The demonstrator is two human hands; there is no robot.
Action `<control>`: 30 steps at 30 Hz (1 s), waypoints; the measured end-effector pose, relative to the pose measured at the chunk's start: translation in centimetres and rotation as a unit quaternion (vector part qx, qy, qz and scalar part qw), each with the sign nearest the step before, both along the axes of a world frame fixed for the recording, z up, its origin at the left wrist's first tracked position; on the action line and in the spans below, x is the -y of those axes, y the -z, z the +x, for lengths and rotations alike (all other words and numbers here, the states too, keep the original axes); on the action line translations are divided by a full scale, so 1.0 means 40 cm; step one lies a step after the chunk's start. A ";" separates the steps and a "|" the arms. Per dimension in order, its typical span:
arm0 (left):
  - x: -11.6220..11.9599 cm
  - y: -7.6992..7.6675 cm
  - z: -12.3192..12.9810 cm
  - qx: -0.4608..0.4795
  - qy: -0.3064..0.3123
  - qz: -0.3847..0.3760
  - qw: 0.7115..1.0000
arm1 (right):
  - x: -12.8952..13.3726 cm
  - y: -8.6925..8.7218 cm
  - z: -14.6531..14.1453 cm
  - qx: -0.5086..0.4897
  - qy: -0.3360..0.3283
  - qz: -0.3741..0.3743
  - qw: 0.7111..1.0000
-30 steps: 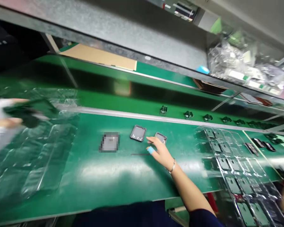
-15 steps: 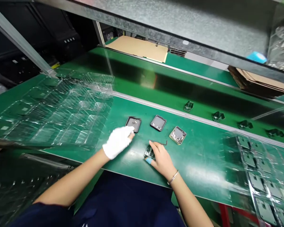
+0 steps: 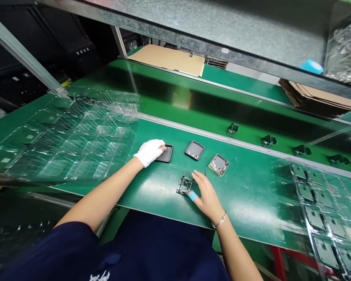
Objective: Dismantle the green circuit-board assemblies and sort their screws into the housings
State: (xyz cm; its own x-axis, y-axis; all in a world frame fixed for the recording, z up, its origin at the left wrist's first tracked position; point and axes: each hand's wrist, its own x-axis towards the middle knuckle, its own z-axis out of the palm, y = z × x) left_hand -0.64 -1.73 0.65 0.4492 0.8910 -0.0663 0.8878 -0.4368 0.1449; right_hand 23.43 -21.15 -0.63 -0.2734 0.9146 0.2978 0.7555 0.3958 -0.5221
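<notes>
My left hand (image 3: 151, 152), in a white glove with bare fingertips, reaches over the left black tray (image 3: 165, 157). Its fingers are pinched at small metal parts there; what they hold is too small to name. My right hand (image 3: 204, 192), bare with blue tape on the thumb, has its fingers apart beside a small metal-and-green assembly (image 3: 184, 185) on the green table. The thumb is at the assembly's right edge. A thin hex key (image 3: 188, 172) lies behind, partly hidden by the fingers. Two more small trays, one black (image 3: 194, 150) and one pale-edged (image 3: 219, 164), hold small metal parts.
Clear plastic trays (image 3: 84, 130) cover the left side. Another compartment tray (image 3: 316, 216) with flat green-looking plates stands at the right. Several small assemblies (image 3: 268, 141) sit beyond a metal rail (image 3: 216, 135). A grey shelf (image 3: 222, 31) hangs overhead; cardboard (image 3: 166, 58) lies behind.
My left hand has moved forward over the left black tray and its fingertips are now at the metal parts. My right hand has drawn back rightward from the assembly, uncovering more of it.
</notes>
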 end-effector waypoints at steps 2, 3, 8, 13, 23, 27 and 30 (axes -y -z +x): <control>0.002 -0.004 -0.010 0.004 0.003 0.001 1.000 | -0.003 0.004 -0.002 -0.009 0.002 -0.007 1.000; 0.002 -0.005 -0.011 0.004 0.009 0.003 1.000 | -0.006 0.005 -0.005 -0.012 0.001 -0.010 1.000; -0.011 0.016 0.020 -0.019 0.048 0.006 0.999 | -0.019 0.008 -0.022 -0.027 -0.007 -0.022 0.999; -0.022 0.048 0.046 -0.040 0.063 0.014 0.997 | -0.016 0.001 -0.022 -0.029 0.001 -0.030 0.999; -0.003 0.035 0.033 -0.046 0.088 0.023 0.995 | -0.042 0.014 -0.043 -0.004 -0.080 -0.066 0.995; 0.009 0.019 0.031 -0.037 0.091 0.028 0.995 | -0.063 0.004 -0.037 -0.007 -0.095 -0.044 0.994; 0.015 0.013 0.032 -0.028 0.112 0.012 0.993 | -0.059 -0.010 -0.026 -0.013 -0.063 -0.036 0.997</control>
State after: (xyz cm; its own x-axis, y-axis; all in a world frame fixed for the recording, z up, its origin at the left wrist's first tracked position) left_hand 0.62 -2.34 0.13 0.6330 0.7704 -0.0761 0.7739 -0.6275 0.0857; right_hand 22.40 -18.77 -0.23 -0.3800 0.8931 0.2407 0.6885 0.4469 -0.5711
